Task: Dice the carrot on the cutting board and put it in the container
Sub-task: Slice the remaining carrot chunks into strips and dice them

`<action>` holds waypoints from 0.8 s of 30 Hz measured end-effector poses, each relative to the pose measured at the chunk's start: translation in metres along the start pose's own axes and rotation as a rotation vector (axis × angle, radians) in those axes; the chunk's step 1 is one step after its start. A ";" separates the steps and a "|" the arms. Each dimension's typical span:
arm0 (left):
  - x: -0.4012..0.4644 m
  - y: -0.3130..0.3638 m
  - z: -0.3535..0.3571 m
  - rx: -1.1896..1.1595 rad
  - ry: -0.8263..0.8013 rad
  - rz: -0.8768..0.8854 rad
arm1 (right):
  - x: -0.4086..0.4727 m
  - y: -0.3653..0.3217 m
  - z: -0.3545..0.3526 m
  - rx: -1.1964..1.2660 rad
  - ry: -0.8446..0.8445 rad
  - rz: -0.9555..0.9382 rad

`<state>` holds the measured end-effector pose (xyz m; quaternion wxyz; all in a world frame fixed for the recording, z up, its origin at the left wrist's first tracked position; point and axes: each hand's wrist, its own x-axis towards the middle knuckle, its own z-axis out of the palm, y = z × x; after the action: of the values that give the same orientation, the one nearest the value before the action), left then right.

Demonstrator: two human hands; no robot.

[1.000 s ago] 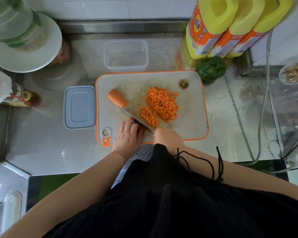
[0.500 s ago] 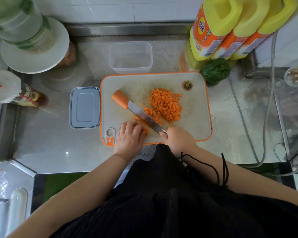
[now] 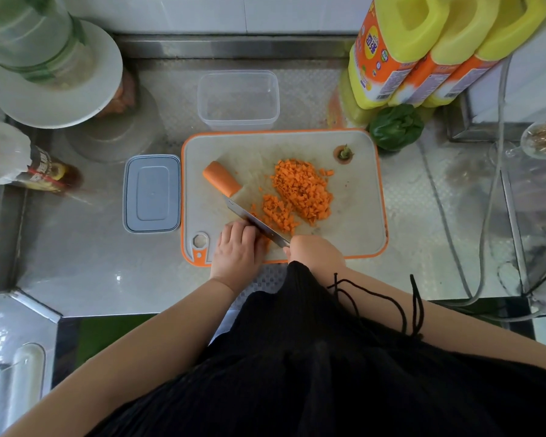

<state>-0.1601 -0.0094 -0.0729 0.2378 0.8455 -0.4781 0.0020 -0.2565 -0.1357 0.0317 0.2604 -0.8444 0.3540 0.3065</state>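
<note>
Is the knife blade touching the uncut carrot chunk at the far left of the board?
Cannot tell. In the head view the knife tip ends right at the carrot chunk, showing neither clear gap nor clear contact.

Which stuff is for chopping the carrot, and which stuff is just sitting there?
For the job: knife, carrot piece, diced carrot, cutting board, clear container, both hands: left, right.

Just sitting there: grey lid, green pepper, yellow bottles, carrot top.
</note>
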 end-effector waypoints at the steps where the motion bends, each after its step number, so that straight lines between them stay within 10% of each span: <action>1: 0.000 0.000 0.000 -0.004 -0.004 -0.006 | 0.002 -0.002 0.004 -0.021 0.015 0.042; 24: 0.002 0.004 -0.018 0.001 0.081 0.036 | -0.012 0.008 -0.011 0.059 0.024 -0.084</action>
<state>-0.1588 -0.0056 -0.0551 0.2564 0.8362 -0.4831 0.0408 -0.2657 -0.1424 0.0458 0.2935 -0.8541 0.3302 0.2746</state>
